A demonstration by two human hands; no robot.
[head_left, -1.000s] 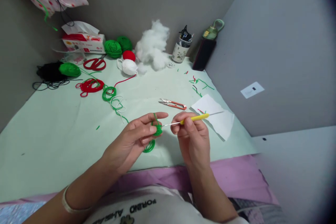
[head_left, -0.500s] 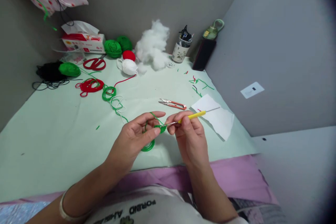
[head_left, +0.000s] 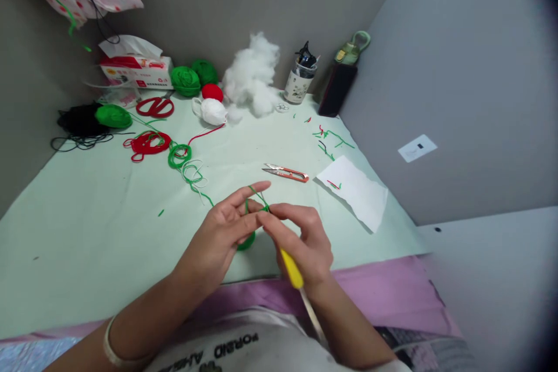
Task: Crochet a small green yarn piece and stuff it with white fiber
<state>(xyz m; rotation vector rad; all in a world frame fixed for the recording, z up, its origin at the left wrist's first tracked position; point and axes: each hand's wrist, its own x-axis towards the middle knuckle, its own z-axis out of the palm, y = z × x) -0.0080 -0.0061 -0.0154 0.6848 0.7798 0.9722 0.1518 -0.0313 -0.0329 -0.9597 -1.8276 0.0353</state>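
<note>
My left hand (head_left: 222, 229) pinches a small green crochet piece (head_left: 266, 208), mostly hidden by the fingertips. Green yarn (head_left: 257, 195) runs over its raised index finger. Below that hand a loop of green yarn (head_left: 247, 242) lies on the table. My right hand (head_left: 300, 238) is closed on a crochet hook (head_left: 291, 269) with a yellow handle, which slants down towards my body beneath the palm. Its thumb and index finger meet the left fingertips at the crochet piece. A thin metal tip shows faintly beside the raised yarn.
Orange thread snips (head_left: 286, 173) lie beyond my hands, with torn white paper (head_left: 355, 193) to the right. Yarn coils (head_left: 150, 144), red scissors (head_left: 155, 107), yarn balls (head_left: 186, 81), white stuffing (head_left: 255, 75), a pen jar (head_left: 299, 82) and a dark bottle (head_left: 338, 88) stand further back.
My right hand has turned over, swinging the hook's yellow handle from pointing right to pointing down towards my body. Its fingers moved left onto the crochet piece. My left hand stays nearly in place.
</note>
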